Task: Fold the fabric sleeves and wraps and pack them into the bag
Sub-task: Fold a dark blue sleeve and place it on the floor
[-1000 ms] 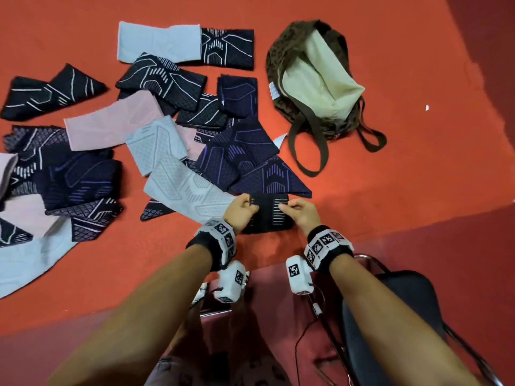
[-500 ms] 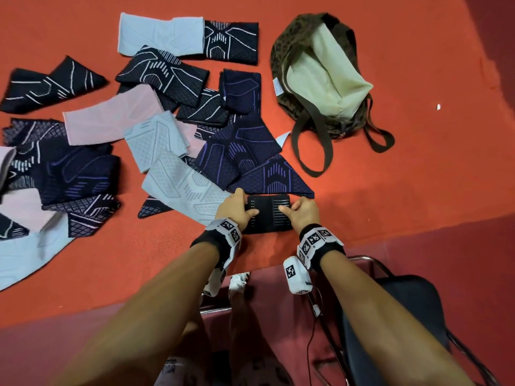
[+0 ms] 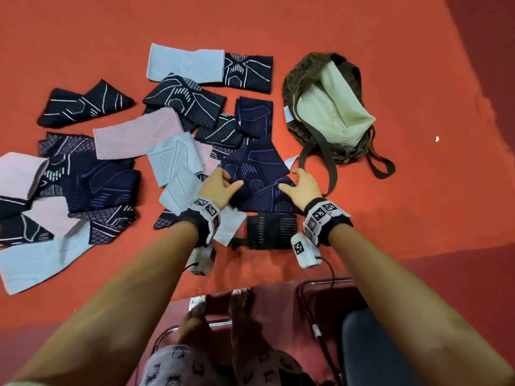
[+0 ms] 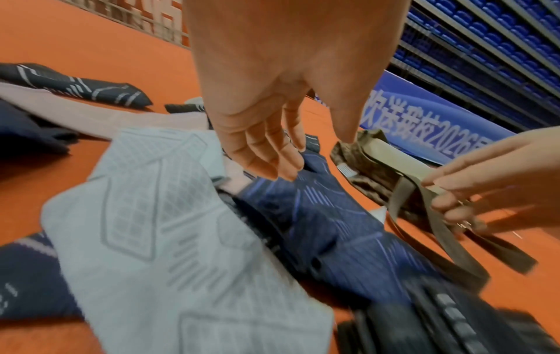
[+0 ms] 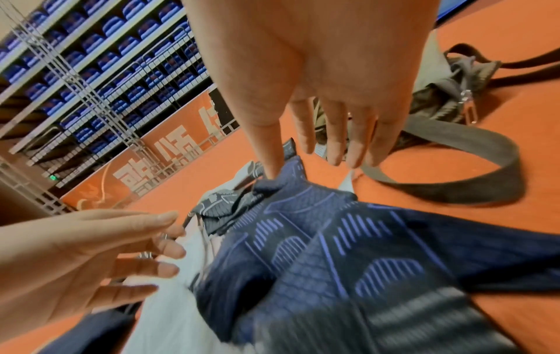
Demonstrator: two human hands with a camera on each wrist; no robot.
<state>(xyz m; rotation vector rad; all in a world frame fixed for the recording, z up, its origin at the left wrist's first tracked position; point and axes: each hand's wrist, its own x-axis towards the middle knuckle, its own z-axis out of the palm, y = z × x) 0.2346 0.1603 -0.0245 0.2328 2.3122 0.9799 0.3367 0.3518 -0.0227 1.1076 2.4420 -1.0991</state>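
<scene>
A folded black sleeve [image 3: 271, 231] lies on the orange floor just in front of my wrists, and neither hand touches it. Both hands are over a navy sleeve with purple lines [image 3: 256, 165] [image 4: 318, 215] [image 5: 348, 239]. My left hand [image 3: 220, 185] [image 4: 272, 148] hovers at its left edge with relaxed fingers and holds nothing. My right hand [image 3: 299, 188] [image 5: 327, 134] is spread at its right corner, thumb tip touching the cloth. The brown bag [image 3: 328, 107] [image 4: 363, 167] [image 5: 439, 95] lies open at the far right, its pale lining showing.
Several black, navy, pink and pale grey sleeves [image 3: 178, 188] are scattered across the floor to the left and ahead. The bag's strap [image 3: 331, 174] loops close to my right hand. A chair [image 3: 376, 344] stands at the lower right, by my legs.
Both hands have let go of the folded black sleeve, which stays on the floor, and have moved forward onto the navy sleeve with their fingers opened.
</scene>
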